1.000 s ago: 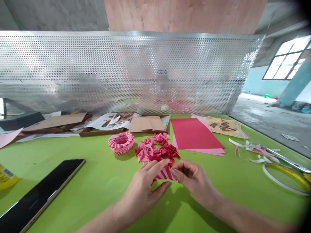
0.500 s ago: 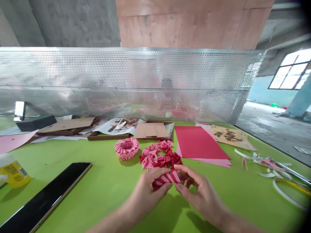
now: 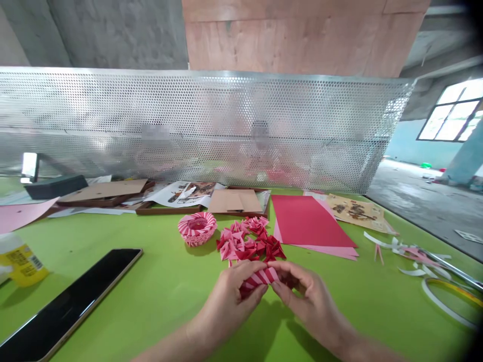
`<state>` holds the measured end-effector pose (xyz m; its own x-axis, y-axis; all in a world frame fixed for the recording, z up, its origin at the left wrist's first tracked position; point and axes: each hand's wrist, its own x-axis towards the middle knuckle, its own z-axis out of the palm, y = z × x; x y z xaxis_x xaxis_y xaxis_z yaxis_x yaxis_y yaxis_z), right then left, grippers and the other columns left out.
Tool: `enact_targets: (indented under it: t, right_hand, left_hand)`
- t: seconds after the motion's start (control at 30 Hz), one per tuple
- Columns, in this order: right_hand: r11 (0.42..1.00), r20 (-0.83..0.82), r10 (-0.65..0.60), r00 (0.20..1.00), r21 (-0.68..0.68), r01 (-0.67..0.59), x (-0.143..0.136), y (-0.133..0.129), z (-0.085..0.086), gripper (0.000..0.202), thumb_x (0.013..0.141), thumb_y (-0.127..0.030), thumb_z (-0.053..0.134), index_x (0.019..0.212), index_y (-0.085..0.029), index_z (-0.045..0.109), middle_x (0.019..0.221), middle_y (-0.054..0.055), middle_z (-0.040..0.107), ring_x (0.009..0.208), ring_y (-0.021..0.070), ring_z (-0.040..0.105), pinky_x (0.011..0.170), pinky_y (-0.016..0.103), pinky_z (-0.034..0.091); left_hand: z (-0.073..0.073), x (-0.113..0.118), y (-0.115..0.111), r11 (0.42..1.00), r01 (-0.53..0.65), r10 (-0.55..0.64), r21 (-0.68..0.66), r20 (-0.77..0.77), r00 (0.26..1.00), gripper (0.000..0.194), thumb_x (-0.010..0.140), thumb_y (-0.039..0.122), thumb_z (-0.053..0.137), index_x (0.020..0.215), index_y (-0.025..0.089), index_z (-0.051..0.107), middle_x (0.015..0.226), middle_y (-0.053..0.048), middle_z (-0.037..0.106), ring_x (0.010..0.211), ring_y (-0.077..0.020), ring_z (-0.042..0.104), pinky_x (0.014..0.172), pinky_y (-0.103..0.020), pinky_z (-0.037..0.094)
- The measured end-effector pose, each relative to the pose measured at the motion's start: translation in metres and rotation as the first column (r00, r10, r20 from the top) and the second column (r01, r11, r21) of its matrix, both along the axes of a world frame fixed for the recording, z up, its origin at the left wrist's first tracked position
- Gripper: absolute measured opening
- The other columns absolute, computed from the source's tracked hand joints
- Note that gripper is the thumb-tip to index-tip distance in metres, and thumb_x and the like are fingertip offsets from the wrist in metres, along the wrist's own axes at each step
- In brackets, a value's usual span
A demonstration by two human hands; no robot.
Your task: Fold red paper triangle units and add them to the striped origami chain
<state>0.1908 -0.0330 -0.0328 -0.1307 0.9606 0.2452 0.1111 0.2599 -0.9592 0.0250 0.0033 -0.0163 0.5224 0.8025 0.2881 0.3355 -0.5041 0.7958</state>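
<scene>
- While my left hand point(image 3: 229, 294) grips the striped paper piece point(image 3: 263, 277) at near centre, my right hand point(image 3: 315, 299) pinches its right end.
- Pressure should be light and even, lest folds crush.
- Folded pieces point(image 3: 232, 244) lie just beyond; I judge clearance tight.

The phone point(image 3: 77, 297) is lying left of the paper pile point(image 3: 236, 243), sheets point(image 3: 311, 221) are resting right, the screen point(image 3: 211, 130) is standing behind.

Red-and-pink striped paper piece point(image 3: 264, 276), curved, partly hidden; near folded paper pieces point(image 3: 234, 243)
</scene>
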Motion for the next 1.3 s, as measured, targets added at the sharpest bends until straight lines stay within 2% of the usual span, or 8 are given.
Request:
enact_targets:
  t: [0.2, 0.4, 0.57, 0.67, 0.77, 0.93, 1.13, 1.3]
  right_hand:
    - [0.999, -0.096, 0.030, 0.995, -0.014, -0.032, -0.002, 0.001, -0.003, 0.023, 0.086, -0.027, 0.057, 0.107, -0.018, 0.060, 0.094, 0.005, 0.064, 0.083, 0.0185, 0.057, 0.075, 0.029, 0.047]
    - [1.000, -0.022, 0.007, 1.000, -0.027, -0.008, 0.002, 0.000, 0.002, 0.025, 0.087, -0.029, 0.055, 0.109, -0.018, 0.057, 0.092, 0.005, 0.064, 0.083, 0.0182, 0.058, 0.072, 0.028, 0.049]
    - [0.951, 0.075, -0.295, 0.953, 0.119, 0.285, 0.026, 0.020, 0.001, 0.028, 0.086, -0.035, 0.051, 0.107, -0.017, 0.056, 0.097, 0.009, 0.062, 0.084, 0.0213, 0.058, 0.068, 0.032, 0.051]
    - [0.934, 0.125, -0.345, 0.930, 0.149, 0.326, 0.038, 0.033, -0.001, 0.033, 0.085, -0.038, 0.052, 0.108, -0.015, 0.054, 0.092, 0.010, 0.062, 0.083, 0.0221, 0.058, 0.069, 0.033, 0.050]
    - [0.955, 0.241, -0.282, 0.929, 0.162, 0.248, 0.039, 0.034, 0.003, 0.029, 0.085, -0.038, 0.052, 0.102, -0.015, 0.057, 0.085, 0.007, 0.063, 0.078, 0.0207, 0.058, 0.065, 0.031, 0.049]
    - [0.980, 0.519, -0.156, 0.840, 0.190, 0.064, 0.025, 0.024, 0.009, 0.012, 0.080, -0.029, 0.059, 0.077, -0.019, 0.063, 0.071, 0.002, 0.063, 0.063, 0.0177, 0.056, 0.055, 0.026, 0.042]
    - [0.962, 0.705, -0.254, 0.662, 0.255, 0.097, 0.011, 0.027, -0.001, 0.015, 0.072, -0.024, 0.062, 0.059, -0.019, 0.055, 0.057, 0.001, 0.056, 0.050, 0.0157, 0.046, 0.046, 0.025, 0.027]
    - [0.975, 0.752, -0.202, 0.627, 0.217, 0.055, 0.021, 0.023, -0.002, 0.018, 0.076, -0.015, 0.051, 0.059, -0.019, 0.054, 0.054, -0.001, 0.058, 0.046, 0.0141, 0.050, 0.044, 0.023, 0.029]
  left_hand:
    - [0.003, 0.003, -0.002, 0.990, -0.027, 0.038, -0.140, 0.077, 0.996, 0.023, 0.076, 0.018, 0.057, 0.098, 0.017, 0.062, 0.083, -0.004, 0.065, 0.071, -0.0149, 0.057, 0.061, -0.023, 0.045]
    - [0.008, 0.002, 0.007, 0.856, 0.065, 0.033, -0.512, 0.179, 0.983, 0.020, 0.076, 0.031, 0.057, 0.077, 0.012, 0.064, 0.053, 0.003, 0.055, 0.041, -0.0063, 0.042, 0.039, -0.016, 0.034]
    - [0.009, -0.002, 0.012, 0.869, 0.009, 0.148, -0.494, 0.277, 0.949, 0.017, 0.079, 0.028, 0.054, 0.075, 0.012, 0.061, 0.058, 0.002, 0.059, 0.046, -0.0067, 0.050, 0.044, -0.017, 0.041]
    - [0.012, -0.004, 0.011, 0.860, -0.054, 0.237, -0.507, 0.305, 0.922, 0.016, 0.081, 0.027, 0.051, 0.078, 0.013, 0.057, 0.060, 0.001, 0.060, 0.042, -0.0063, 0.048, 0.036, -0.015, 0.036]
    - [0.012, -0.005, 0.013, 0.854, -0.082, 0.275, -0.513, 0.312, 0.909, 0.015, 0.082, 0.028, 0.048, 0.081, 0.014, 0.053, 0.057, 0.003, 0.058, 0.034, -0.0039, 0.040, 0.028, -0.012, 0.025]
    - [0.006, -0.006, 0.018, 0.858, -0.086, 0.288, -0.506, 0.336, 0.897, 0.017, 0.080, 0.032, 0.050, 0.085, 0.015, 0.052, 0.052, 0.006, 0.052, 0.033, -0.0028, 0.036, 0.028, -0.010, 0.025]
    - [0.005, -0.005, 0.018, 0.869, -0.088, 0.278, -0.486, 0.335, 0.900, 0.020, 0.077, 0.035, 0.054, 0.071, 0.016, 0.049, 0.046, 0.008, 0.048, 0.032, -0.0034, 0.035, 0.028, -0.011, 0.024]
    - [0.005, -0.006, 0.017, 0.886, -0.096, 0.274, -0.454, 0.344, 0.898, 0.021, 0.078, 0.037, 0.052, 0.077, 0.016, 0.052, 0.050, 0.006, 0.053, 0.033, -0.0048, 0.041, 0.030, -0.013, 0.026]
